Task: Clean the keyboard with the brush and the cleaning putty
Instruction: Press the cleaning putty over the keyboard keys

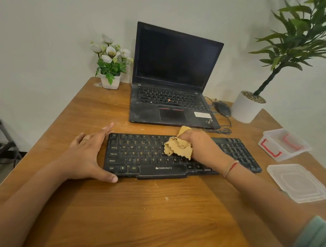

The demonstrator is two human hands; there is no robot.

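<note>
A black Zebronics keyboard (141,154) lies flat on the wooden table (125,210), dusty, with pale crumbs around it. My left hand (88,155) clasps the keyboard's left end, fingers along the far edge and thumb at the near corner. My right hand (201,146) rests over the middle keys, closed on a crumpled tan cloth (178,146) that touches the keys. No brush or putty is visible.
An open black laptop (171,81) stands behind the keyboard, a mouse (222,109) and its cable to its right. A flower pot (110,82) sits back left, a white plant pot (246,107) back right. A clear container (284,145) and its lid (297,182) lie at the right edge.
</note>
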